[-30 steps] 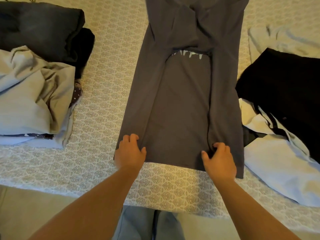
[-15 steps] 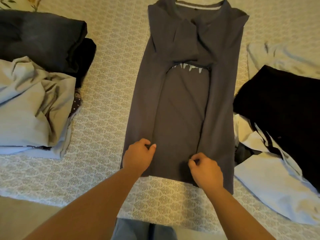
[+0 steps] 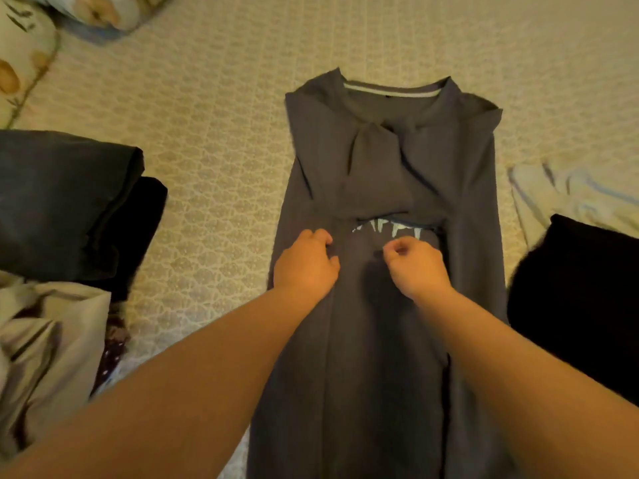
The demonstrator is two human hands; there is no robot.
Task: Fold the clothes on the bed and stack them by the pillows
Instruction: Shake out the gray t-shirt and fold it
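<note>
A bed (image 3: pixel 224 140) with a cream patterned cover fills the view under warm, dim yellowish light.

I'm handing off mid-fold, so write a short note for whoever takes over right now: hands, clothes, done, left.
Left hand and right hand: both pinch the bottom hem of the grey cotton T-shirt, carried up to mid-chest.
The shirt lies collar-away on the patterned cream bedspread, sides and sleeves already folded in.
Folded dark and pale pile sits left; unfolded black garment and pale blue garment wait right.
Left: finish this fold, stack it toward the floral pillows, fold the rest.
</note>
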